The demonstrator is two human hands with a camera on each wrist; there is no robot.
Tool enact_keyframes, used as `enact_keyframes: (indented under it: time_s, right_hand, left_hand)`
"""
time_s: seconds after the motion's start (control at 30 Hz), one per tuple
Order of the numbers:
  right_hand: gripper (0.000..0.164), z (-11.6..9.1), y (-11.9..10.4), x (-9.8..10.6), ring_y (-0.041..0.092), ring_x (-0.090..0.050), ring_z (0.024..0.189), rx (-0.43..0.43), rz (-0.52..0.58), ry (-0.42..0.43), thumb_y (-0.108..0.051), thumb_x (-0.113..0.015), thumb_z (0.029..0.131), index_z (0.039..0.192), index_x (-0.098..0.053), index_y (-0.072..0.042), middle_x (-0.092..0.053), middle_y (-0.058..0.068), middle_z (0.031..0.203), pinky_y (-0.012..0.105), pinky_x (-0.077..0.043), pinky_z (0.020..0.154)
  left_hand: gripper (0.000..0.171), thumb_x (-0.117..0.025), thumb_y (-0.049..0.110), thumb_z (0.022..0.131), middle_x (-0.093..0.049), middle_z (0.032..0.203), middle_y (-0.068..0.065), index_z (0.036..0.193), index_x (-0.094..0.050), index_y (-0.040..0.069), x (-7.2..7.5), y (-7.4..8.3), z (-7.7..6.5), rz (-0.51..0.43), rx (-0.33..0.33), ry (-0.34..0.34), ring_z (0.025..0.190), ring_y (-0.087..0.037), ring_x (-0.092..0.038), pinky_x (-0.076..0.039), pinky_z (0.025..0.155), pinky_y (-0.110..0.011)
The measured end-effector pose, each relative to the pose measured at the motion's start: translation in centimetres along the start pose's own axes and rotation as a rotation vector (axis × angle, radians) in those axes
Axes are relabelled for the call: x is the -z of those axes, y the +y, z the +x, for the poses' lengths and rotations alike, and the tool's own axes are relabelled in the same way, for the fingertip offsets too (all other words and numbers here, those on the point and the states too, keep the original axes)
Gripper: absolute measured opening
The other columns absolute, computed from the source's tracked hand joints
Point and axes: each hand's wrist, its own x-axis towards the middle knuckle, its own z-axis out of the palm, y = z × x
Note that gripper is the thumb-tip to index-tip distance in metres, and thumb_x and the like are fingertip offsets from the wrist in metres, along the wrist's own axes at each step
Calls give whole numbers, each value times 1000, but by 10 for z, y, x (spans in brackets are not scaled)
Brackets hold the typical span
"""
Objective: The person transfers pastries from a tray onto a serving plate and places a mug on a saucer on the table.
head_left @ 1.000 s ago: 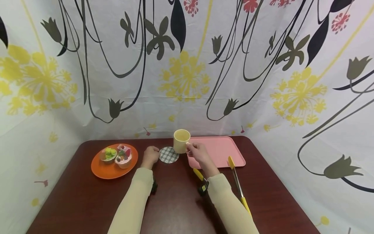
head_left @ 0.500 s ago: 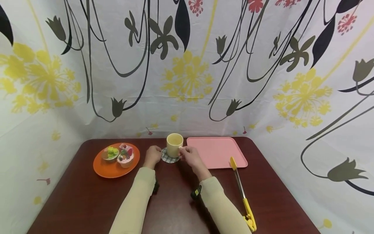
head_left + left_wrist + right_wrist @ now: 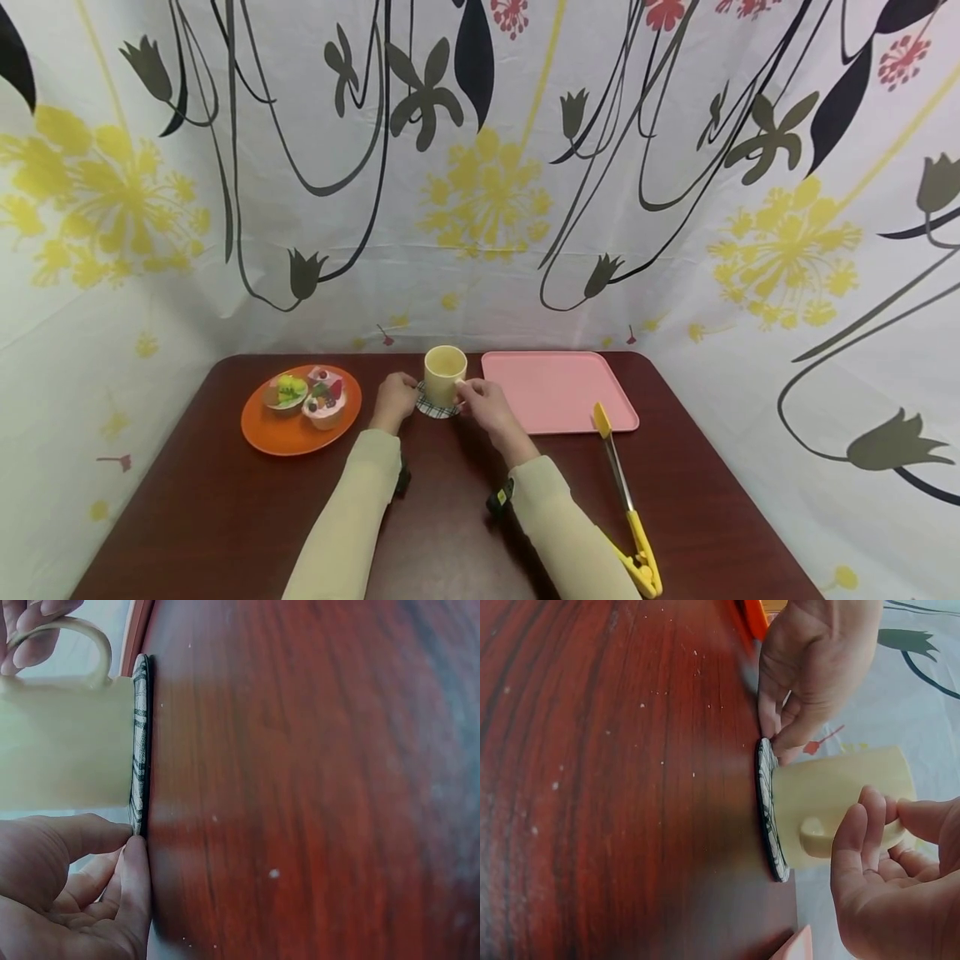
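Note:
A pale yellow mug (image 3: 444, 377) stands upright on a round black-and-white checked coaster (image 3: 433, 410) near the back of the table. My right hand (image 3: 491, 407) pinches the mug's handle from the right; in the right wrist view the thumb and fingertips meet around the handle (image 3: 819, 838). On the other side, my left hand (image 3: 394, 402) pinches the coaster's left edge between thumb and fingers, clearest in the left wrist view, where the coaster (image 3: 139, 750) lies flat on the table under the mug (image 3: 67, 750).
An orange plate (image 3: 270, 437) with several small fruit-topped cakes (image 3: 324, 408) sits at the left. To the right lies a pink tray (image 3: 555, 387), with yellow-tipped metal tongs (image 3: 618, 475) near its front corner. A flower-patterned curtain (image 3: 480, 317) hangs behind the dark red table (image 3: 442, 517).
My right hand has brought the mug left and down from beside the tray onto the coaster. The left hand has stayed at the coaster's edge. The tongs now show more fully.

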Motion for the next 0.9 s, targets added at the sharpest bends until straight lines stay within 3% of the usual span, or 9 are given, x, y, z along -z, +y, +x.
enact_keyframes:
  time_s: [0.2,0.5,0.7,0.9]
  right_hand:
    - [33,-1,1,1,13,-59,72,1,-8,-17,-24,-59,111,107,-72,7,-67,7,87,25,-55,71]
    - [34,-1,1,-1,14,-60,72,4,-33,-32,-24,-60,110,106,-71,8,-70,15,93,29,-56,73]
    - [22,-3,-8,-1,18,-64,73,101,-214,-105,-15,-71,101,108,-67,6,-68,8,84,26,-54,67]
    - [35,-7,-20,10,20,-64,86,116,-489,-140,-30,-71,103,118,-69,1,-72,10,100,31,-53,77]
  left_hand:
    - [26,-63,5,99,-73,122,-26,120,-72,-8,-2,0,-2,5,-9,2,117,-41,-67,-55,106,-54]
    - [28,-63,5,99,-73,125,-26,122,-72,-8,-1,-2,-4,7,-15,3,119,-41,-66,-54,108,-55]
    - [43,-59,6,99,-66,139,-31,139,-61,-10,7,-1,-7,18,-22,-16,130,-46,-62,-50,114,-59]
    - [46,-50,13,107,-60,147,-32,147,-53,-9,13,3,-7,57,-66,-30,137,-47,-58,-47,118,-60]
